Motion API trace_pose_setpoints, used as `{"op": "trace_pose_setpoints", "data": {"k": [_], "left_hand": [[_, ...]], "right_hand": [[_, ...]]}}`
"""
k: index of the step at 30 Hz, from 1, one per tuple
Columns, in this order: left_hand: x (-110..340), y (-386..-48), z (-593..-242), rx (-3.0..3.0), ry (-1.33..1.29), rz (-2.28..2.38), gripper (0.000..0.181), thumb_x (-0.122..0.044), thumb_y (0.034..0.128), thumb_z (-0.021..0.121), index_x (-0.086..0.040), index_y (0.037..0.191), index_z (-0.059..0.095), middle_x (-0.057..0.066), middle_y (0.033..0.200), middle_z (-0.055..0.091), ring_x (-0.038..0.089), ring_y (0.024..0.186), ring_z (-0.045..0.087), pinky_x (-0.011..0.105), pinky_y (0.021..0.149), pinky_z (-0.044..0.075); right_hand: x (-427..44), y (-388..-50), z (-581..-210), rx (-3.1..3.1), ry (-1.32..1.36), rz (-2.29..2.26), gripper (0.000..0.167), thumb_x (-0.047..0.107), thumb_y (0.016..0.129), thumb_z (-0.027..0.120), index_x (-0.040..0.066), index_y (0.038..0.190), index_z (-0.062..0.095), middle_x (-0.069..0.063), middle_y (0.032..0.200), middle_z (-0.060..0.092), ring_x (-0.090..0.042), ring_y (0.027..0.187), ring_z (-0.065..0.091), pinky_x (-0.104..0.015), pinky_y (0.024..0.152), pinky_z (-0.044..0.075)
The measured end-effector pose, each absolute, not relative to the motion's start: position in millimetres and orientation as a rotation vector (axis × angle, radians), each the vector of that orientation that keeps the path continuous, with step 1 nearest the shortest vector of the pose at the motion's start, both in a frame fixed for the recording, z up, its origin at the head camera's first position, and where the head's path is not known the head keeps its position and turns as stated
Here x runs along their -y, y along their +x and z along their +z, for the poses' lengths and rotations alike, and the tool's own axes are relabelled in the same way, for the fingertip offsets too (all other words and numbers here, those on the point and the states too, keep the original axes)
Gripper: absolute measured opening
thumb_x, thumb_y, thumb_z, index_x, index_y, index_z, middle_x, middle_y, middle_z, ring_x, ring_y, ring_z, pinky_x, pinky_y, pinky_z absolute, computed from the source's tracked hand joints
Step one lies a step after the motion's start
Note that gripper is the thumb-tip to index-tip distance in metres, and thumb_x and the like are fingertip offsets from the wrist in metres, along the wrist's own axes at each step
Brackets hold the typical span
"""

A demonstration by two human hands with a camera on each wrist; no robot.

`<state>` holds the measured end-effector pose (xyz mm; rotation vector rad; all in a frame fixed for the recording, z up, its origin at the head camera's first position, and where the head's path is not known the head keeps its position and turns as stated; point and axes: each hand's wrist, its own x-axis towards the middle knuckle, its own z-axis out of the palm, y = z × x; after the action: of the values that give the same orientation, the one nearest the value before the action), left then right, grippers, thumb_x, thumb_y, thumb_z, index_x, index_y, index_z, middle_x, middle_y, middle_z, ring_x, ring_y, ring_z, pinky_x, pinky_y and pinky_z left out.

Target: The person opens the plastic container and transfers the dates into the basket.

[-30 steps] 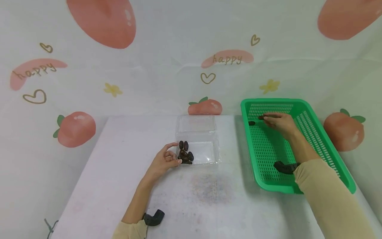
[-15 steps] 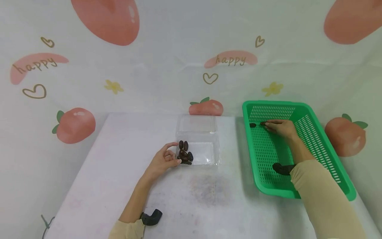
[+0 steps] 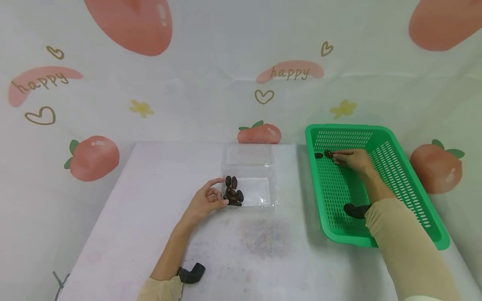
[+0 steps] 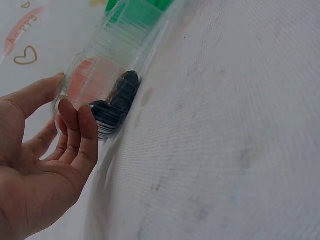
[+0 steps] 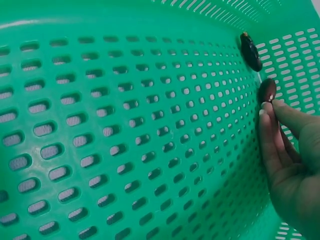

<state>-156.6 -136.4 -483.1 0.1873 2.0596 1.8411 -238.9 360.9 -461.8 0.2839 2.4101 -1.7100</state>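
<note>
My left hand (image 3: 205,202) holds the left side of a clear plastic box (image 3: 260,192), thumb at its front corner and index finger farther back. Its hinged lid is folded back. Several dark brown dates (image 3: 231,193) lie at the box's left end; in the left wrist view these dates (image 4: 122,92) show through the wall. Over in the green basket (image 3: 339,192), my right hand (image 3: 354,161) pinches one date (image 5: 267,90) between thumb and fingertips. Just beyond it, another date (image 5: 251,52) lies near the basket's far left corner.
A white cloth-covered table (image 3: 169,175) bears the box in the middle and the basket at the right. Behind stands a white printed backdrop (image 3: 196,104). The basket's raised rim surrounds my right hand. Black wrist mounts (image 3: 192,274) sit at both sleeves.
My right hand has lowered toward the basket floor with the date, and the date has turned slightly in its fingertips. The left hand and the box keep their place.
</note>
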Motion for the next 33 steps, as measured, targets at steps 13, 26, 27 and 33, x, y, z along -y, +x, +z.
{"op": "trace_pose_setpoints", "data": {"k": [13, 26, 27, 33], "left_hand": [[135.8, -155.8, -481.6, -2.073, 0.189, 1.833, 0.068, -0.004, 0.0863, 0.076, -0.013, 0.146, 0.044, 0.007, 0.088, 0.051, 0.015, 0.074, 0.057, 0.031, 0.075, 0.053], [134.8, -155.1, -479.8, -2.05, 0.193, 1.856, 0.07, -0.002, 0.0859, 0.075, -0.01, 0.147, 0.042, 0.005, 0.087, 0.051, 0.013, 0.073, 0.057, 0.03, 0.075, 0.053], [134.8, -154.9, -479.5, -2.051, 0.19, 1.854, 0.069, -0.003, 0.086, 0.075, -0.01, 0.147, 0.042, 0.005, 0.087, 0.051, 0.013, 0.073, 0.056, 0.03, 0.075, 0.053], [134.5, -154.6, -478.6, -2.057, 0.189, 1.85, 0.069, -0.004, 0.0863, 0.075, -0.013, 0.146, 0.043, 0.006, 0.087, 0.051, 0.014, 0.074, 0.057, 0.03, 0.075, 0.052]], "right_hand": [[-366.7, -233.8, -453.7, -2.402, 0.227, -1.79, 0.049, 0.015, 0.102, 0.057, -0.017, 0.138, 0.045, 0.016, 0.086, 0.069, 0.002, 0.084, 0.068, -0.02, 0.079, 0.054], [-353.3, -233.3, -426.1, -2.413, 0.149, -1.794, 0.053, 0.018, 0.102, 0.057, -0.013, 0.142, 0.041, 0.017, 0.099, 0.065, 0.002, 0.09, 0.065, -0.02, 0.083, 0.053], [-351.5, -233.3, -424.0, -2.41, 0.14, -1.811, 0.053, 0.018, 0.102, 0.058, -0.013, 0.142, 0.041, 0.017, 0.099, 0.064, 0.002, 0.09, 0.065, -0.021, 0.084, 0.053], [-340.4, -230.8, -412.3, -2.41, 0.087, -1.882, 0.053, 0.021, 0.1, 0.06, -0.01, 0.141, 0.045, 0.011, 0.108, 0.062, -0.001, 0.096, 0.065, -0.023, 0.089, 0.052]]}}
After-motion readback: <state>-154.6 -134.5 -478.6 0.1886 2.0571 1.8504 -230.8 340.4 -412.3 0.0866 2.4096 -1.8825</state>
